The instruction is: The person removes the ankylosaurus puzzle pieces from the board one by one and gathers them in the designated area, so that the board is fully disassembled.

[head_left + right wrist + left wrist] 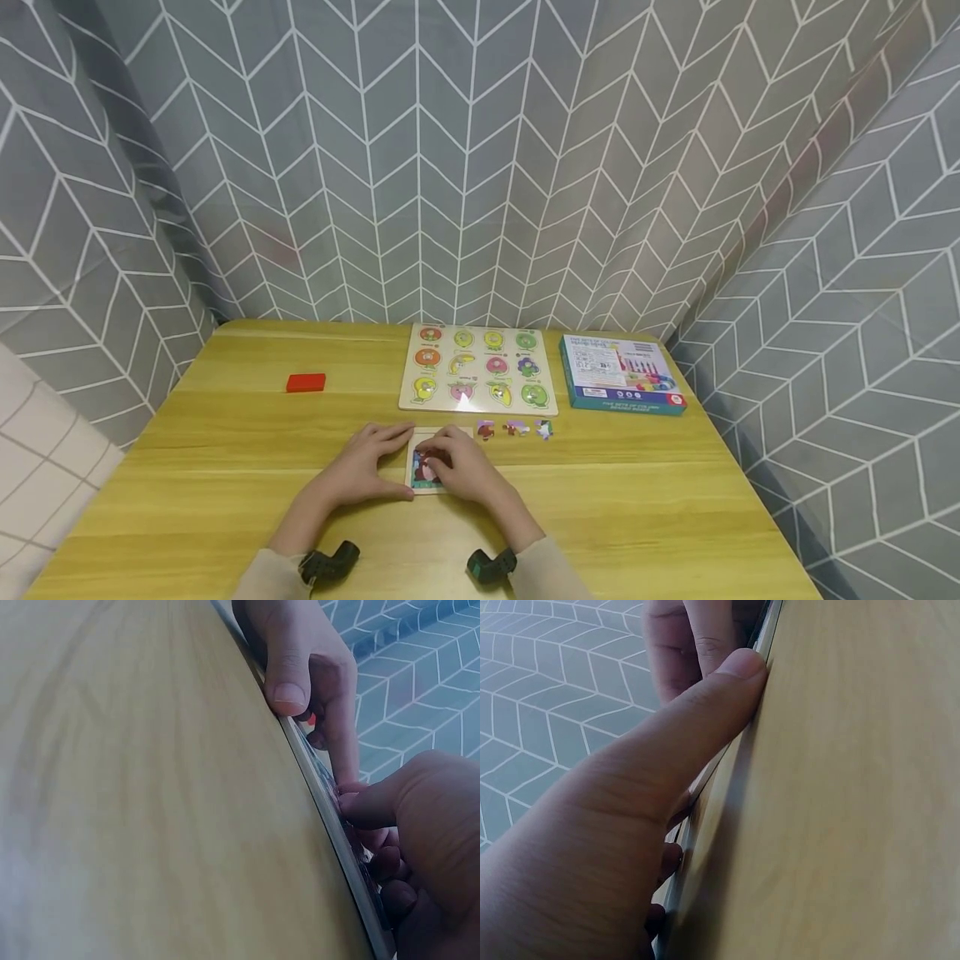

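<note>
A small wooden jigsaw puzzle tray [410, 473] with a pale rim lies on the table, partly covered by both hands. My left hand [358, 468] holds it at the left side, thumb at the near corner and fingers at the far one. Over the tray, my right hand [467, 468] pinches a brown puzzle piece [437, 456] against the picture. In the right wrist view the curled fingers of the right hand [442, 832] touch the tray's face; the piece itself is mostly hidden there. Loose puzzle pieces [516, 427] lie just beyond the tray to the right.
Behind the tray lies a fruit puzzle board [480, 371]. To its right is a teal boxed set [622, 375]. A red block [306, 382] sits at the left on the wooden table [225, 467]. Patterned curtains [465, 167] enclose the back and sides.
</note>
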Tool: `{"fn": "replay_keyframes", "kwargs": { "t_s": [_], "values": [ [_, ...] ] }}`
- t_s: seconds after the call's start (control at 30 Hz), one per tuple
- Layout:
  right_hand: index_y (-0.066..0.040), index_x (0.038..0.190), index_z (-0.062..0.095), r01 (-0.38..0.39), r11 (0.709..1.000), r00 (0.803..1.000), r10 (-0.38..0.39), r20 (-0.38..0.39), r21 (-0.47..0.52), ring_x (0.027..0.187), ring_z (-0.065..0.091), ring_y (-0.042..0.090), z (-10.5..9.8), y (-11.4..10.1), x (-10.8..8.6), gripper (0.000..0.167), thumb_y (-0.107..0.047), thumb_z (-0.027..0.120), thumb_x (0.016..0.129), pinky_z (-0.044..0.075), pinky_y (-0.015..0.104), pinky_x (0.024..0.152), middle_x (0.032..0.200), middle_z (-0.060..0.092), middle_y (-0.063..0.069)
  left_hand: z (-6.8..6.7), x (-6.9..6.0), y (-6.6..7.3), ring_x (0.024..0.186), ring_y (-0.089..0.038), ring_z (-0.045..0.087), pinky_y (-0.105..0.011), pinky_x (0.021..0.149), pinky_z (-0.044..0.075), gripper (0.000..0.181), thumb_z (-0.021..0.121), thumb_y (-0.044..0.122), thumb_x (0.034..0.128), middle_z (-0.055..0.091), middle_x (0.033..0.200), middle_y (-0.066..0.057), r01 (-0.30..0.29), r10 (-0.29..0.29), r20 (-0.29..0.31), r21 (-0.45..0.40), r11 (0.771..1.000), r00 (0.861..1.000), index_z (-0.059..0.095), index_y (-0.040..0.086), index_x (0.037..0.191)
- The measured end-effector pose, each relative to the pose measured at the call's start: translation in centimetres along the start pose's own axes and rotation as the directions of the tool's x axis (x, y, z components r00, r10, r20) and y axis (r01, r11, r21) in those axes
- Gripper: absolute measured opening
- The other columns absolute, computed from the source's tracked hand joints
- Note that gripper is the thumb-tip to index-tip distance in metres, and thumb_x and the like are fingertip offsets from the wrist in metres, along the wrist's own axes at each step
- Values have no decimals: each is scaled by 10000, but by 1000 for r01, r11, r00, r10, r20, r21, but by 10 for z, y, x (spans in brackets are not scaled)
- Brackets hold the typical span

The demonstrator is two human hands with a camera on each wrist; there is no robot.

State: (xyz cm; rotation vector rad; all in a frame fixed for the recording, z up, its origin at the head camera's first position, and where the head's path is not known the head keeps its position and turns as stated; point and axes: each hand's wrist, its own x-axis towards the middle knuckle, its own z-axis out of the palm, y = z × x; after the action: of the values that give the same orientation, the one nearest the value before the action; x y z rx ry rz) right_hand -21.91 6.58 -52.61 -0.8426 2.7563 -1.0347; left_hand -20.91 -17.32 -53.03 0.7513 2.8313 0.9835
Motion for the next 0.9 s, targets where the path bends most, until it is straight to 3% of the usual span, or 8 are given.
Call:
{"fn": "replay_keyframes", "kwargs": {
  "t_s": [0.43,0.63,0.9],
  "values": [
    [-189,1246,766,-5,999,1000,5,-17,34,1040,564,90,0,-1,-3,242,-120,684,1030,503,297,937,1182,620,-3,0,0,0,1223,-202,470,-559,1048,430,1068,891,673,724,484,1643,-22,14,-14,11,-7,1000,1000,532,143,1579],
    [-195,1286,752,9,999,1000,-9,0,34,1086,578,95,-1,1,-5,302,-156,752,987,505,313,974,1211,633,-6,0,-1,1,1226,-197,465,-553,1049,435,1066,891,677,722,482,1644,-17,28,-28,18,-20,999,999,529,162,1583],
    [-164,1314,749,29,998,999,-31,30,49,1024,546,72,-5,-1,-6,317,-182,755,998,493,251,903,1199,620,-10,-1,0,1,1214,-200,461,-553,1046,432,1067,892,662,733,462,1660,-14,23,-23,27,-11,1000,999,514,155,1592]
  ]
}}
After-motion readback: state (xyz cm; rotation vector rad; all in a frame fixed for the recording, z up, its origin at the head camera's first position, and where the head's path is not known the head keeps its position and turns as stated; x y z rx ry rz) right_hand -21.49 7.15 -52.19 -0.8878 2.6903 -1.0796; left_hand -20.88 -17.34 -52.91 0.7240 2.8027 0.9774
